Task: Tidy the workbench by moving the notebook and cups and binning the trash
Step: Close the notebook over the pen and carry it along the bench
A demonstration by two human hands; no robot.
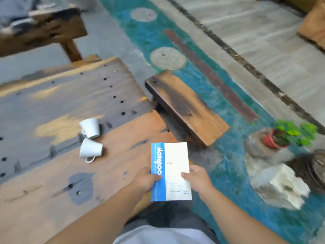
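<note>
Notebook (171,171), blue-spined with white cover, held just past the workbench (52,182) edge, over a gap before a low wooden bench (186,108); clamped at its lower sides by left hand (146,180) and right hand (197,178), thumbs on the cover; two white cups (89,138) tipped on their sides, touching, on open planks well left; potted plant (288,136) on teal floor at right.

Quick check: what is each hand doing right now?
Left hand: closed on the notebook, gripping its blue edge.
Right hand: closed on the notebook's white edge.
</note>
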